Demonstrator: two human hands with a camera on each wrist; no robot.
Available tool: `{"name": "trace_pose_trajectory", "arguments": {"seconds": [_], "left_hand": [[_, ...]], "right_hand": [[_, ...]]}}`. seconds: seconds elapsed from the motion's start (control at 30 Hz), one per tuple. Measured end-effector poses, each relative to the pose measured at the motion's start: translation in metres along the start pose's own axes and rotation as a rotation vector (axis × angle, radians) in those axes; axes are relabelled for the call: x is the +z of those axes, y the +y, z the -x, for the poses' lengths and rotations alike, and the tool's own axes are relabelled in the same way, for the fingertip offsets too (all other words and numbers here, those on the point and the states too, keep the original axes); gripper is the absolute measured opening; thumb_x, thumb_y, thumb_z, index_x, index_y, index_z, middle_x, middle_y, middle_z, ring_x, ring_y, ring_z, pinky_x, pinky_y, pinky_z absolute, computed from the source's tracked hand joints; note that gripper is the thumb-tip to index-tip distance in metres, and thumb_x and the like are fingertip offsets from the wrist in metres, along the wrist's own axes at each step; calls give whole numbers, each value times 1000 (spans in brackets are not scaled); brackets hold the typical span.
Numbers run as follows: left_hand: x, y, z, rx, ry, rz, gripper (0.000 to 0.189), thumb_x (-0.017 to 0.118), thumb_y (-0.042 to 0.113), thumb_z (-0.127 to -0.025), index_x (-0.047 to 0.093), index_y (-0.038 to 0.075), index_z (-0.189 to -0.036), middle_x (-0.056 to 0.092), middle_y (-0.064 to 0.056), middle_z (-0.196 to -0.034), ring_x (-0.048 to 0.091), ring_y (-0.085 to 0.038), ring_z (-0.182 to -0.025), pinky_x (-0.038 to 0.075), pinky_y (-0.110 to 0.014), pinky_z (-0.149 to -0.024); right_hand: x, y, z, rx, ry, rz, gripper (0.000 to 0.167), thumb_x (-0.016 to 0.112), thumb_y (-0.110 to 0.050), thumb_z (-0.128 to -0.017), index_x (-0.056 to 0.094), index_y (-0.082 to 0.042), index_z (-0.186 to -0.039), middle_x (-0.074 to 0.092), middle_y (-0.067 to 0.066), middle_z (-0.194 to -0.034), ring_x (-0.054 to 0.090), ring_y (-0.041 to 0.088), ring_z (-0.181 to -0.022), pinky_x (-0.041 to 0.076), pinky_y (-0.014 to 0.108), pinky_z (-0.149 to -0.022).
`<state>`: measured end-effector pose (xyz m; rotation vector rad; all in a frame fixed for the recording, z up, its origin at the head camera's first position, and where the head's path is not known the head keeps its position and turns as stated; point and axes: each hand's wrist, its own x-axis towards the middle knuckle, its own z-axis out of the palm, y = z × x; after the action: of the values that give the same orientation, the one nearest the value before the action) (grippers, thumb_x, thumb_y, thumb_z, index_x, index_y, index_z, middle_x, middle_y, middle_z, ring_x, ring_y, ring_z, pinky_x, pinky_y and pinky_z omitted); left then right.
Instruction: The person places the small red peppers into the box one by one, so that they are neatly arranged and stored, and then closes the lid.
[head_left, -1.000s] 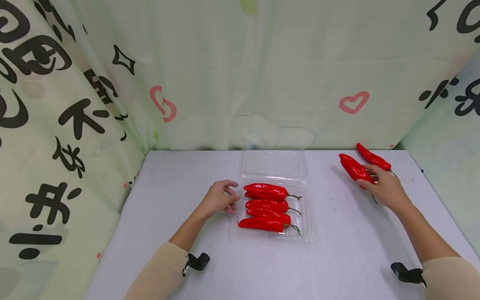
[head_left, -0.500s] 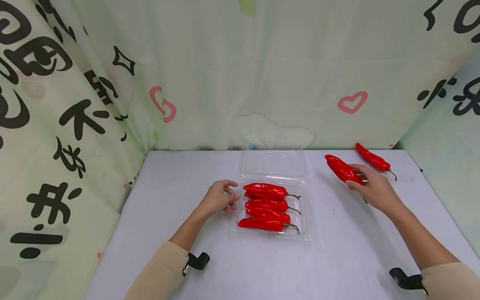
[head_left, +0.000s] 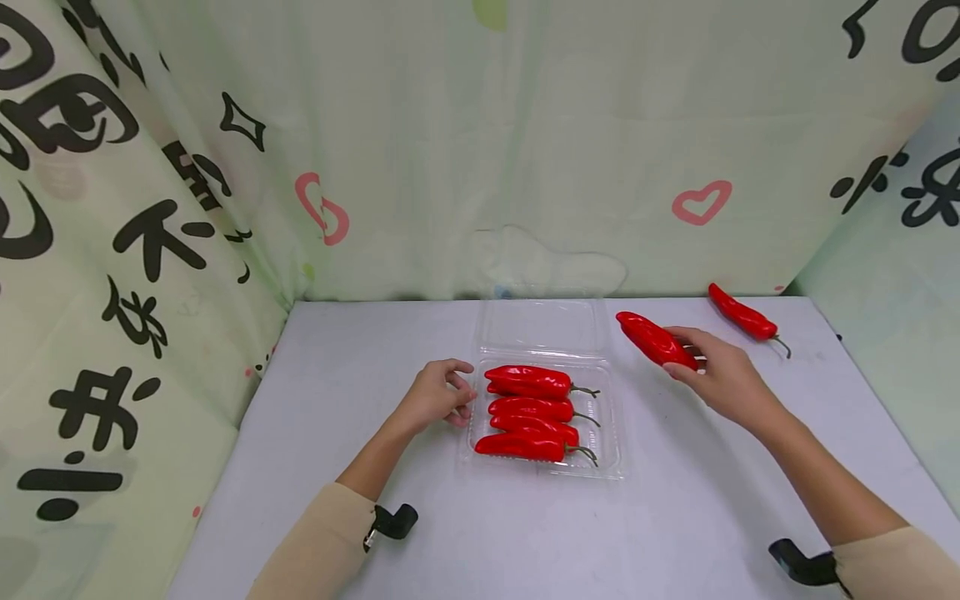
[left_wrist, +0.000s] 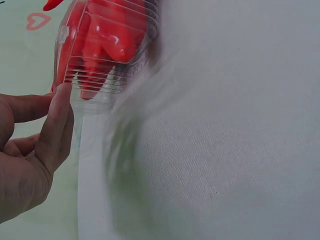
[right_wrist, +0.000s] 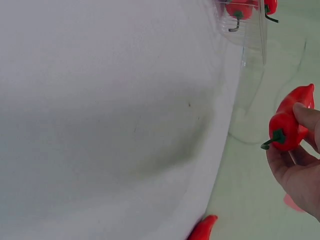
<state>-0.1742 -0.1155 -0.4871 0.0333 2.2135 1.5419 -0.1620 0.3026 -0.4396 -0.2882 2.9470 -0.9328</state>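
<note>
My right hand [head_left: 723, 379] grips a plump red chili pepper [head_left: 651, 337] between thumb and fingers, held above the table right of the clear plastic container [head_left: 611, 454]. In the right wrist view the held chili pepper [right_wrist: 287, 122] shows its green stem toward the camera. Several red chili peppers [head_left: 528, 408] lie side by side in the container, stems to the right. My left hand [head_left: 435, 396] is at the container's left side, its fingers loosely bent. In the left wrist view a fingertip [left_wrist: 62, 90] touches the container's ribbed wall [left_wrist: 107, 82].
Another red chili pepper [head_left: 742, 312] lies at the table's back right. The container's transparent lid [head_left: 543, 325] stands open toward the back curtain [head_left: 420, 150]. The white table [head_left: 360, 350] ends at the curtain.
My right hand has carried its chili pepper leftward, away from the chili pepper at the back right and toward the container. The left hand has stayed at the container's side.
</note>
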Motion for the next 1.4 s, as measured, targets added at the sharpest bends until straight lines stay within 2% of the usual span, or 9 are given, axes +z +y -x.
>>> {"name": "trace_pose_trajectory", "arguments": {"seconds": [0.27, 0.53, 0.73, 1.07, 1.4], "left_hand": [[0, 0, -1, 3, 3, -5, 43, 70, 5, -96, 57, 1, -137, 66, -17, -98, 69, -19, -62, 63, -31, -59], [0, -1, -1, 2, 4, -9, 44, 70, 6, -96, 57, 1, -137, 66, -18, -98, 70, -20, -62, 63, -31, -59], [0, -1, -2, 13, 0, -8, 43, 70, 5, -96, 57, 1, -137, 66, -19, -98, 69, -19, -61, 63, -30, -59], [0, -1, -1, 8, 9, -14, 43, 70, 6, -96, 57, 1, -137, 66, -19, -98, 69, -19, -61, 63, -30, -59], [-1, -1, -2, 9, 2, -11, 43, 70, 5, -96, 57, 0, -137, 66, -19, -98, 69, -19, -60, 63, -30, -59]], "right_hand": [[5, -22, 0, -61, -9, -7, 67, 79, -13, -91, 48, -3, -149, 57, 26, -137, 58, 43, -115, 64, 54, -80], [12, -40, 1, -154, -20, 9, 62, 78, -11, -91, 52, -4, -146, 63, 22, -131, 62, 35, -108, 65, 40, -76], [22, -52, -2, -173, -32, -2, 62, 79, -9, -89, 52, -4, -145, 65, 20, -130, 64, 33, -107, 66, 42, -77], [37, -69, -9, -197, -73, -6, 54, 80, -10, -89, 58, -5, -138, 68, 14, -122, 64, 27, -102, 64, 33, -76], [49, -80, -12, -273, -103, -24, 52, 82, -11, -88, 61, -6, -135, 65, 13, -123, 65, 24, -102, 63, 28, -74]]}}
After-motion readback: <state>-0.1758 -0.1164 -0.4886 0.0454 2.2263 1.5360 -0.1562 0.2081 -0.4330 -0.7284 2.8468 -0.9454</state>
